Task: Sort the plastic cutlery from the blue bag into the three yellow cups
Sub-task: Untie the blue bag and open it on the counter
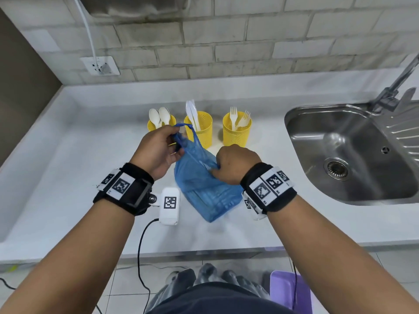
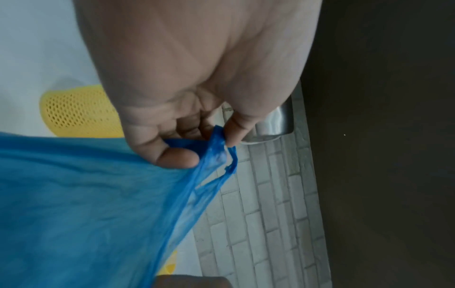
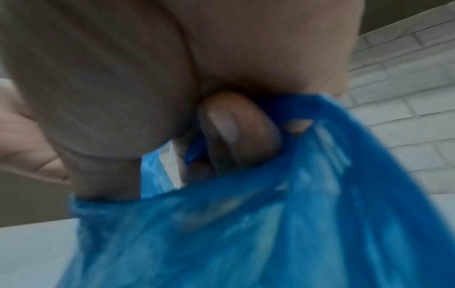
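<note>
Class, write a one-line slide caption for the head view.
Both hands grip the blue bag before three yellow cups.

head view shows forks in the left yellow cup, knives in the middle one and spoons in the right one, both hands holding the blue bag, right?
Not quite: the head view shows spoons in the left yellow cup and forks in the right yellow cup. Knives do stand in the middle cup, and the left hand and right hand both hold the blue bag.

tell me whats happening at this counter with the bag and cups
A person holds a thin blue plastic bag over the white counter, left hand pinching a handle loop, right hand gripping the other side. Behind it stand three yellow perforated cups: spoons in the left cup, knives in the middle cup, forks in the right cup.
</note>
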Action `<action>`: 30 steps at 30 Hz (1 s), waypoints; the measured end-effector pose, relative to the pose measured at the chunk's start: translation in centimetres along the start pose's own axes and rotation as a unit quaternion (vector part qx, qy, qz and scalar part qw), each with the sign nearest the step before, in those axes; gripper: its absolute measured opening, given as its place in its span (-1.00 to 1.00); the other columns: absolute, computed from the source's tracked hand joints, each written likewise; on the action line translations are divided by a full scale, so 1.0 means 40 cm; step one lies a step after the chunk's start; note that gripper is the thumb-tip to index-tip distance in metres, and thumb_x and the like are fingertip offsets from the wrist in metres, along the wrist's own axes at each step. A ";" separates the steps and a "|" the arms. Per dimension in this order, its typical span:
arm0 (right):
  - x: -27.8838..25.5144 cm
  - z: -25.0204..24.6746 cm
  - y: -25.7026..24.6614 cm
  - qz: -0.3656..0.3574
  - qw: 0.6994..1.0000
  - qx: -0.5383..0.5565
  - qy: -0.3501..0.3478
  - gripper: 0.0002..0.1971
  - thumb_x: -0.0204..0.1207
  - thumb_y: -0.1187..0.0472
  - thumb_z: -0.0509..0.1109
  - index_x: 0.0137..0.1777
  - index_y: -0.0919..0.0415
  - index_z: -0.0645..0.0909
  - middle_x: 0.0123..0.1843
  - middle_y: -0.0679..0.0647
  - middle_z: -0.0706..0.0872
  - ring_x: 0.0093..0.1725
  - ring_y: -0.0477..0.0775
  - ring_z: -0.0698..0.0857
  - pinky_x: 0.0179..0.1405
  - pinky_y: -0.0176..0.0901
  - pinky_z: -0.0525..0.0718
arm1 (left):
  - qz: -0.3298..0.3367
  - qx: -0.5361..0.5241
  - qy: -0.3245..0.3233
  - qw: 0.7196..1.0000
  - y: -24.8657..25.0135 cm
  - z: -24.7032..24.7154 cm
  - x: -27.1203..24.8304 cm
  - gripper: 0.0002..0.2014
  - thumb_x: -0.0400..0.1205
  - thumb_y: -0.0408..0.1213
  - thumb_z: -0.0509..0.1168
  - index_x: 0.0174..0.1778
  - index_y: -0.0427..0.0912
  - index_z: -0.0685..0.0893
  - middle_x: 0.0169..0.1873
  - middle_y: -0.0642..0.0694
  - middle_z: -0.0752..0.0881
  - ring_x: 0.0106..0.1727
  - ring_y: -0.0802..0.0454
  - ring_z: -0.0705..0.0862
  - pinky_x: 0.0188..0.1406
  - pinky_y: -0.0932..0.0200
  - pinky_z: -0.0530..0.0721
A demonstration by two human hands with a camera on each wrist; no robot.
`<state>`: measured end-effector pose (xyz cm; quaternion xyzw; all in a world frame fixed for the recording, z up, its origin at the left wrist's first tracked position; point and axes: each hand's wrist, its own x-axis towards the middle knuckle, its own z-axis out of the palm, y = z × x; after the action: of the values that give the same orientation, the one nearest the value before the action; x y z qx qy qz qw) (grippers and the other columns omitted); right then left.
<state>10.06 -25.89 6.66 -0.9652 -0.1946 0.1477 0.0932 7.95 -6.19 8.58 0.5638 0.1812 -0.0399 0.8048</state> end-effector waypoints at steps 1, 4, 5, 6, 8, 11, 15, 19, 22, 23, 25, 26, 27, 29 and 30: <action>-0.003 -0.004 -0.001 -0.002 1.000 -0.031 -0.004 -0.62 0.59 -0.08 0.44 -0.30 0.09 0.39 -0.26 0.01 0.53 -0.23 0.17 0.55 -0.21 -0.08 0.50 | -0.014 0.007 -0.008 1.000 -0.003 -0.003 0.000 -0.92 0.75 -0.30 0.24 -0.04 -0.07 0.60 -0.38 0.00 0.58 -0.35 0.10 0.57 -0.28 0.20 0.48; 0.002 -0.014 0.009 0.000 0.996 -0.088 -0.017 -0.86 0.60 0.18 0.41 -0.10 0.13 0.48 0.04 0.14 0.66 -0.02 0.25 0.63 -0.07 -0.01 0.54 | -0.010 0.046 -0.019 0.999 -0.008 -0.010 -0.003 -0.79 0.74 -0.36 0.27 -0.20 -0.04 0.57 -0.45 0.02 0.37 -0.42 0.10 0.36 -0.28 0.15 0.35; 0.001 -0.016 0.015 0.004 0.995 -0.100 -0.012 -0.94 0.60 0.23 0.36 0.01 0.14 0.54 0.16 0.16 0.67 0.13 0.28 0.65 0.05 0.04 0.57 | 0.007 0.074 -0.015 0.997 -0.009 -0.015 -0.005 -0.78 0.71 -0.40 0.31 -0.22 -0.07 0.55 -0.43 0.00 0.38 -0.41 0.09 0.37 -0.31 0.15 0.38; 0.004 -0.018 0.025 0.020 0.993 -0.114 -0.001 -0.84 0.61 0.25 0.32 0.16 0.16 0.58 0.25 0.16 0.65 0.27 0.29 0.62 0.18 0.10 0.57 | 0.023 0.112 -0.014 0.993 -0.007 -0.018 -0.008 -0.82 0.66 -0.42 0.39 -0.18 -0.11 0.57 -0.38 -0.03 0.44 -0.38 0.07 0.41 -0.35 0.16 0.42; 0.006 -0.021 0.048 0.060 0.992 -0.106 0.018 -0.70 0.63 0.25 0.26 0.35 0.19 0.55 0.33 0.18 0.61 0.36 0.31 0.58 0.26 0.15 0.57 | 0.032 0.219 -0.021 0.975 -0.005 -0.031 -0.011 -0.71 0.52 -0.36 0.58 0.06 -0.18 0.64 -0.20 -0.06 0.59 -0.28 0.02 0.53 -0.34 0.14 0.57; 0.008 -0.034 0.076 0.088 0.995 -0.046 0.030 -0.71 0.64 0.30 0.26 0.34 0.27 0.46 0.26 0.22 0.65 0.24 0.33 0.69 -0.02 0.04 0.53 | 0.013 0.515 -0.046 0.856 0.009 -0.037 -0.024 -0.64 0.47 -0.08 0.66 0.10 -0.09 0.78 -0.12 0.08 0.71 -0.21 0.08 0.66 -0.22 0.15 0.66; 0.017 -0.035 0.106 0.088 0.991 0.070 0.068 -0.69 0.60 0.43 0.22 0.33 0.35 0.37 0.02 0.29 0.58 0.03 0.38 0.68 -0.12 0.04 0.52 | 0.054 0.613 -0.035 0.787 0.008 -0.032 -0.026 -0.74 0.65 -0.08 0.46 -0.17 -0.21 0.86 -0.36 -0.05 0.70 -0.33 0.02 0.55 -0.27 0.15 0.51; 0.023 -0.016 0.129 0.058 0.952 0.253 0.159 -0.82 0.66 0.29 0.33 0.17 0.30 0.45 -0.14 0.18 0.62 -0.10 0.33 0.65 -0.17 -0.05 0.51 | 0.069 0.350 0.031 0.934 0.009 -0.031 -0.019 -0.80 0.74 -0.26 0.32 -0.11 -0.17 0.83 -0.13 -0.12 0.80 -0.05 0.03 0.67 -0.18 0.13 0.77; 0.013 -0.016 0.138 0.055 0.971 0.207 0.107 -0.65 0.55 -0.10 0.50 -0.04 0.16 0.51 -0.14 0.04 0.62 -0.13 0.16 0.61 -0.16 -0.06 0.52 | 0.031 0.138 0.046 0.989 0.010 -0.039 -0.019 -0.87 0.78 -0.37 0.27 0.00 -0.21 0.73 -0.10 -0.13 0.74 -0.02 -0.05 0.73 -0.08 0.08 0.84; 0.009 -0.017 0.138 0.060 0.985 0.142 0.074 -0.65 0.54 -0.14 0.48 -0.15 0.11 0.50 -0.14 0.04 0.62 -0.13 0.17 0.62 -0.18 -0.07 0.51 | 0.006 0.056 0.037 0.998 0.009 -0.041 -0.021 -0.86 0.79 -0.37 0.25 0.00 -0.20 0.72 -0.13 -0.12 0.73 -0.01 -0.06 0.73 -0.06 0.05 0.84; 0.007 -0.017 0.147 0.084 0.994 0.052 0.042 -0.68 0.58 -0.05 0.42 -0.26 0.11 0.44 -0.12 0.13 0.65 -0.12 0.25 0.64 -0.17 -0.08 0.54 | -0.043 -0.088 0.018 0.995 0.001 -0.053 -0.023 -0.85 0.79 -0.33 0.25 -0.03 -0.16 0.71 -0.15 -0.07 0.76 0.04 -0.05 0.74 -0.04 0.01 0.85; 0.005 -0.021 0.152 0.096 0.993 0.047 0.046 -0.71 0.61 0.03 0.38 -0.26 0.14 0.45 -0.10 0.18 0.67 -0.12 0.29 0.67 -0.17 -0.07 0.56 | -0.063 -0.140 0.013 0.988 -0.005 -0.058 -0.023 -0.84 0.79 -0.30 0.24 -0.06 -0.13 0.70 -0.14 -0.05 0.78 0.04 -0.05 0.75 -0.03 0.00 0.85; 0.003 -0.027 0.157 0.104 0.991 0.063 0.053 -0.73 0.65 0.09 0.35 -0.25 0.16 0.46 -0.12 0.22 0.69 -0.13 0.32 0.73 -0.21 -0.06 0.59 | -0.079 -0.182 0.007 0.980 -0.009 -0.063 -0.024 -0.82 0.79 -0.27 0.22 -0.07 -0.12 0.70 -0.11 -0.05 0.80 0.03 -0.05 0.77 -0.02 0.00 0.84; -0.004 -0.034 0.163 0.112 0.972 0.193 0.077 -0.78 0.68 0.22 0.31 -0.21 0.25 0.57 -0.20 0.27 0.71 -0.22 0.35 0.82 -0.35 -0.02 0.75 | -0.096 -0.234 0.001 0.967 -0.015 -0.073 -0.020 -0.81 0.76 -0.27 0.18 0.04 -0.15 0.71 -0.02 -0.12 0.79 -0.01 -0.09 0.78 -0.05 0.03 0.81; -0.009 -0.036 0.162 0.115 0.941 0.305 0.093 -0.83 0.67 0.31 0.31 -0.14 0.32 0.64 -0.20 0.31 0.72 -0.26 0.34 0.84 -0.37 0.04 0.84 | -0.101 -0.248 0.004 0.963 -0.017 -0.080 -0.017 -0.80 0.74 -0.27 0.18 0.10 -0.18 0.70 -0.04 -0.13 0.77 -0.07 -0.09 0.76 -0.10 0.08 0.79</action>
<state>12.47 -32.08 6.55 -0.9156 -0.0178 0.1195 0.3835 6.35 -3.58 7.26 0.3251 0.2447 -0.0720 0.9106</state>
